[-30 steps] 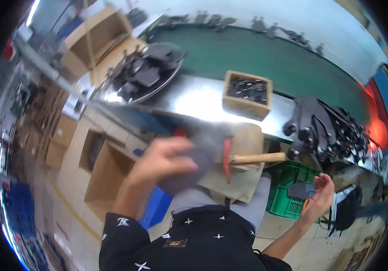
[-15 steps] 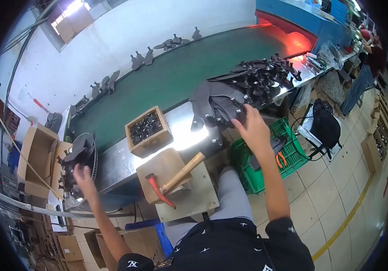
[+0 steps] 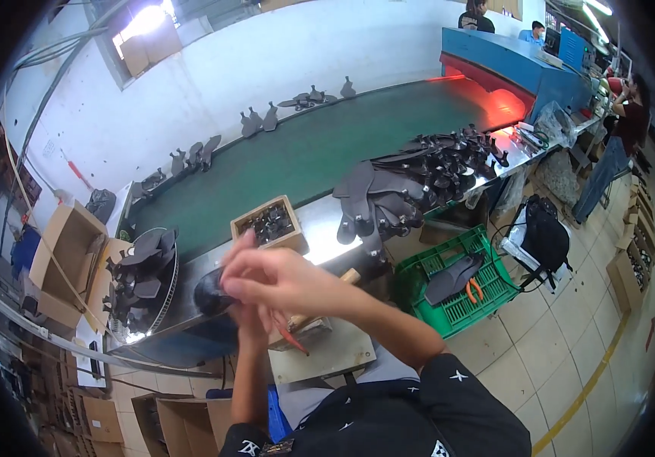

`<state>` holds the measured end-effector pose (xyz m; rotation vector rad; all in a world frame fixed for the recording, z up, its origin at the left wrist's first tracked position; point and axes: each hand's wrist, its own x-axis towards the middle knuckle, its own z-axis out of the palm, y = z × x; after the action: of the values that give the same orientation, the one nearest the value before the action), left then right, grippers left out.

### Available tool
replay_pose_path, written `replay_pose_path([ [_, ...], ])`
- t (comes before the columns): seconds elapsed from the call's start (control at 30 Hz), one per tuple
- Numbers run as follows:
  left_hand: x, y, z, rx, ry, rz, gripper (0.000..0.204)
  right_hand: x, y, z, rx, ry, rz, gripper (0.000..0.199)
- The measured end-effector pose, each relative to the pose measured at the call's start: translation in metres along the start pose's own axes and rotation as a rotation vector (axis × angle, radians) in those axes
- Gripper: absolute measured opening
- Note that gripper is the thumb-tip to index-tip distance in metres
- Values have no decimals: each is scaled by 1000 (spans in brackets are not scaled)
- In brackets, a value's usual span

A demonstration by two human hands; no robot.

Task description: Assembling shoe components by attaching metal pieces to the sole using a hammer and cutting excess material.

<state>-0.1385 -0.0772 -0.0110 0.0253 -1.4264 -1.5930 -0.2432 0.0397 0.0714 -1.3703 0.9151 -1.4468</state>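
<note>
Meeting over the near edge of the steel workbench (image 3: 320, 228), both hands blur together in front of the person's chest. The right hand (image 3: 282, 278) lies on top, its fingers (image 3: 238, 250) stretched leftward and loosely spread; whether it grips anything cannot be told through the blur. The left hand (image 3: 250, 320) sits just beneath it, mostly hidden, so its grip cannot be told either. A dark shoe sole (image 3: 212, 293) rests on the bench, touching or just beside the fingertips on the left. Below the hands a hammer with a wooden handle (image 3: 346, 276) and red head (image 3: 291, 339) lies on a small work block (image 3: 327, 350). Behind them stands a wooden box of dark small parts (image 3: 270, 223), with a heap of dark soles (image 3: 388, 198) to its right and a round rack of soles (image 3: 145, 266) to the left. A green crate (image 3: 461, 293) sits on the floor at right, beside the green conveyor belt (image 3: 305, 152).
</note>
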Motion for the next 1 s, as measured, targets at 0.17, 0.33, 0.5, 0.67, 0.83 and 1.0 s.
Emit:
replay_pose_path([
  [0.17, -29, 92, -22, 336, 189, -107, 76, -42, 86, -8, -1004, 402, -316, 68],
  [0.33, -54, 58, -24, 362, 261, -88, 82, -142, 141, -31, -1535, 89, 128, 59],
  [0.5, -61, -42, -41, 1137, 11, -181, 69, -243, 140, -33, -1331, 358, 333, 29],
  [0.67, -47, -86, -72, 1374, 38, -130, 69, -333, 146, -4, -914, 731, 370, 14],
  [0.83, 96, -107, -83, 1316, -221, 207, 20, -270, 124, 33, 67, 1259, 385, 5],
  [1.0, 151, -175, -94, 1399, -615, -165, 15, -248, 164, -1, -122, 1212, 413, 17],
])
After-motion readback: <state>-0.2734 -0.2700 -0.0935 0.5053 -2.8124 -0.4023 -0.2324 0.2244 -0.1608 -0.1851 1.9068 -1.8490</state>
